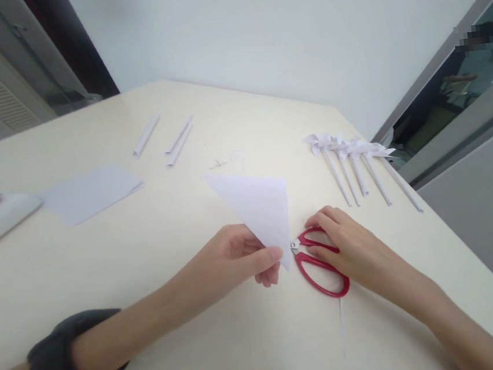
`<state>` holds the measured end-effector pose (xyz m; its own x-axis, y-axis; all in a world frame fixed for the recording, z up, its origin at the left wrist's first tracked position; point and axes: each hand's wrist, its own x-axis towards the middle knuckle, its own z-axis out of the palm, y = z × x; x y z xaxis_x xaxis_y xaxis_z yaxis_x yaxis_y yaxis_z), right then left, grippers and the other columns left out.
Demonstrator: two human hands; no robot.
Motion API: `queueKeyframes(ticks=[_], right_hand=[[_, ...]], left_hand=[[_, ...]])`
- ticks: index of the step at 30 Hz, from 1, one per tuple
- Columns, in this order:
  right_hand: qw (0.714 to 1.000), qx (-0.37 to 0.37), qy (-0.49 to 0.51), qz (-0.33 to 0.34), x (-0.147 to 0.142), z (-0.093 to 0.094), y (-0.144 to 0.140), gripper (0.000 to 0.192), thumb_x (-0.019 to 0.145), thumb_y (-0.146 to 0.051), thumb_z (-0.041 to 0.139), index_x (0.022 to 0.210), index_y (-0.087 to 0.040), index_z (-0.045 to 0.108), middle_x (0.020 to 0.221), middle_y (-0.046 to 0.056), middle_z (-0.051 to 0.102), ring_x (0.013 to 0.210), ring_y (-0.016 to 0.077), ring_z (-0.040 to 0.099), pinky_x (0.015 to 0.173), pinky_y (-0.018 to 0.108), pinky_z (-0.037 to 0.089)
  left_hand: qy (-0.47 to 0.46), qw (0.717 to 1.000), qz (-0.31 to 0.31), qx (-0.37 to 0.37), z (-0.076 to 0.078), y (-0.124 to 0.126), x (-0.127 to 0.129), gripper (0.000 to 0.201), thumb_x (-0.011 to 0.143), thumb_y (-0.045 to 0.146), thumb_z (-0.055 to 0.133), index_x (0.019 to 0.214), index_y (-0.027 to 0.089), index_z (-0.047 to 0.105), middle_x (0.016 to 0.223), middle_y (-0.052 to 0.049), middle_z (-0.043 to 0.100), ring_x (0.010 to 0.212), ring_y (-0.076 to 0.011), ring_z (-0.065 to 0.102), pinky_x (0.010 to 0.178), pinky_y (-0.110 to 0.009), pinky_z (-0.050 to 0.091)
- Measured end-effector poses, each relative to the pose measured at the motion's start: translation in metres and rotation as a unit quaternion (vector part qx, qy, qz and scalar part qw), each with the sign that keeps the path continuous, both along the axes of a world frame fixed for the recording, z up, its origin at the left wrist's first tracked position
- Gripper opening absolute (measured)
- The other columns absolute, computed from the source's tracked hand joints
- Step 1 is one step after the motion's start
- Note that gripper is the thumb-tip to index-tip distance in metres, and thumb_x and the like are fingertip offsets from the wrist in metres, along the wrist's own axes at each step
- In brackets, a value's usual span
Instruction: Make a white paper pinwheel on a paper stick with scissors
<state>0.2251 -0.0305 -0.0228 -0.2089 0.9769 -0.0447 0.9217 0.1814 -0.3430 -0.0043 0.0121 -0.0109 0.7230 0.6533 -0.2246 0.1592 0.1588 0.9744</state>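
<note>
My left hand (245, 258) pinches the lower corner of a white paper folded into a triangle (257, 207) and holds it up over the cream table (106, 268). Red-handled scissors (319, 265) lie flat on the table just right of that corner. My right hand (348, 245) rests on the scissors, its fingers curled over the upper handle loop. The blades are hidden behind the paper.
Several white paper pinwheels on rolled sticks (358, 168) lie at the right near the table edge. Three rolled paper sticks (167, 137) lie at the back. A flat white sheet (90, 194) lies at the left. A thin paper strip (342, 327) lies below the scissors.
</note>
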Motion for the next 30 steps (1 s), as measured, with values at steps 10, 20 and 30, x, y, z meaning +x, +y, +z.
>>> queueKeyframes(ticks=[10,20,30], right_hand=[[0.999,-0.047,0.024,-0.005,-0.002,0.002,-0.016,0.028,0.083,-0.029,0.055,0.109,-0.030,0.048,0.116,0.005,0.049,0.101,0.0216,0.052,0.085,0.040,0.049],[0.987,-0.099,0.102,-0.070,-0.003,0.004,-0.012,0.022,0.078,-0.028,0.058,0.100,-0.028,0.055,0.101,0.006,0.059,0.083,0.0234,0.058,0.069,0.039,0.050],[0.697,-0.370,0.609,-0.081,-0.021,0.013,-0.016,0.020,0.075,-0.038,0.068,0.088,-0.026,0.058,0.083,0.002,0.055,0.069,0.0135,0.052,0.066,0.029,0.048]], left_hand=[[0.012,0.995,0.090,0.030,-0.011,0.005,-0.007,0.022,0.079,0.033,0.061,0.061,0.023,0.069,0.050,0.004,0.058,0.055,-0.0105,0.055,0.056,-0.019,0.045],[0.001,0.994,0.108,0.029,-0.011,0.003,-0.008,0.018,0.077,0.028,0.060,0.062,0.021,0.066,0.052,0.003,0.059,0.051,-0.0107,0.053,0.052,-0.021,0.046],[-0.029,0.986,0.152,0.062,-0.015,-0.002,-0.011,0.020,0.081,0.027,0.059,0.062,0.023,0.064,0.050,0.005,0.060,0.053,-0.0093,0.058,0.055,-0.016,0.049]])
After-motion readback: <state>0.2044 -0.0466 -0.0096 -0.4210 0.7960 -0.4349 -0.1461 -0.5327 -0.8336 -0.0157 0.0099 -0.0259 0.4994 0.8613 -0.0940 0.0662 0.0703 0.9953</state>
